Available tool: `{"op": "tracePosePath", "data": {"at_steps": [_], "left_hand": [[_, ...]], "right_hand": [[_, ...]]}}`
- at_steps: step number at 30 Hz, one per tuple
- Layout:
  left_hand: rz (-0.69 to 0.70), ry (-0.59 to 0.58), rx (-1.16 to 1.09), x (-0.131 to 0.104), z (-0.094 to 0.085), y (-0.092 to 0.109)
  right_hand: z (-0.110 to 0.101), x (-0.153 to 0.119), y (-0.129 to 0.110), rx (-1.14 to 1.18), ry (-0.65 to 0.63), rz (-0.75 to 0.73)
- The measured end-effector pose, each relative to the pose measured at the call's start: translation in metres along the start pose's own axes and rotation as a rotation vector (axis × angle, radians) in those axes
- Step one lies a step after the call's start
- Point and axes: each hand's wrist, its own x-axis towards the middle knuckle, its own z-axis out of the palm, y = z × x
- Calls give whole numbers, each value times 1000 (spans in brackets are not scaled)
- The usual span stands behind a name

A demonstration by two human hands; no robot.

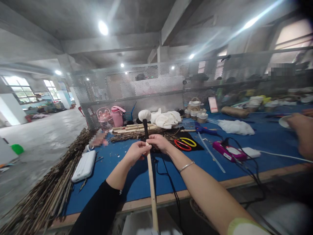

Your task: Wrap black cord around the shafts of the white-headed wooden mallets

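Observation:
A pale wooden stick (152, 186) runs up from my lap, its upper part wrapped in a black strip (146, 129). At its top sits a round white cloth-covered head (144, 115). My left hand (136, 152) pinches the stick from the left, just at the lower end of the black wrapping. Right beside it, my right hand (158, 143) has thumb and fingers closed on the same spot. Some fingertips are hidden behind the stick. Behind the head lie a white cloth bundle (166, 118) and several peeled sticks (133, 129).
Scissors with red and yellow handles (186, 143), a blue glue gun (205, 130) and a purple device (229, 151) with cables lie right. Left are a white power bank (84, 166) and dry twigs (56, 176). Another person's hand (303, 130) is at far right.

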Motion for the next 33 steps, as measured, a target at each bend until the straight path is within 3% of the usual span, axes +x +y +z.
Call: {"op": "tracePosePath", "data": {"at_steps": [5,9,16,24,29,33], "left_hand": [[40,16,-99,2,2,0],[26,-70,-210,5,1,-4],[-7,-230,-252,2,-1,-4],[-34,-36,-114,1,1,-3],[33,-13,-142,4,3,-6],[50,-20,-191,5,5,-7]], "right_hand": [[1,-1,0,86,-46,3],[-4,-1,3,165,-143,5],[-5,0,5,142,-134,28],[-2,0,0,57,-68,-11],[-1,-2,-2,74,-30,-8],[-3,-2,0,134,-117,13]]}}
